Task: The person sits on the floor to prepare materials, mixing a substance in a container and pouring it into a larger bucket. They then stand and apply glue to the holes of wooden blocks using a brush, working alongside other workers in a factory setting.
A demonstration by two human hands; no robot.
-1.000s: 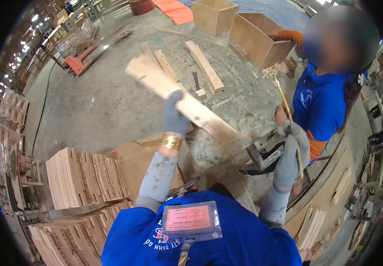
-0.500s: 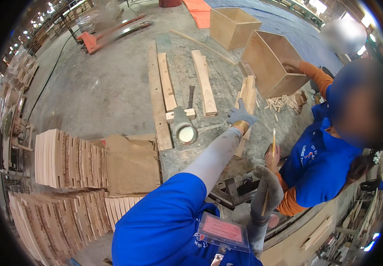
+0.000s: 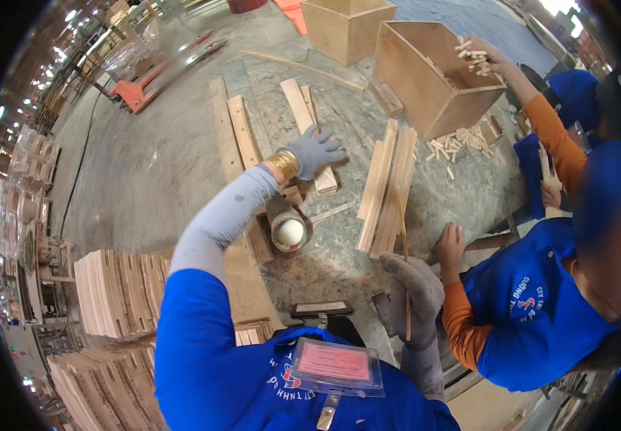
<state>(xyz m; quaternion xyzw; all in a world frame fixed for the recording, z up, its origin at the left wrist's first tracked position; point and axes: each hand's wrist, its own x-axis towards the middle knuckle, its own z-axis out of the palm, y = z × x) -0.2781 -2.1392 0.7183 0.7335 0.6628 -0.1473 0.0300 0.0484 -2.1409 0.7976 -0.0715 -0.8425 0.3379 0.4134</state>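
Stacked boards (image 3: 296, 105), side-by-side boards (image 3: 381, 192) and thin stick (image 3: 404, 238)

Stacked boards: pale wood, long and narrow, lying at upper centre of frame, slanting from upper left toward lower right. At least 2 pieces; a narrower piece shows along the right edge of the wider board. Right edge partly covered near mid-length.

Side-by-side boards: light brown, at least 3, lying close together just right of frame centre, upper ends leaning right. Leftmost looks shortest.

Thin stick: yellowish-brown, straight, held near-vertical at lower right of centre. Upper part overlaps the side-by-side boards in view; contact cannot be told.
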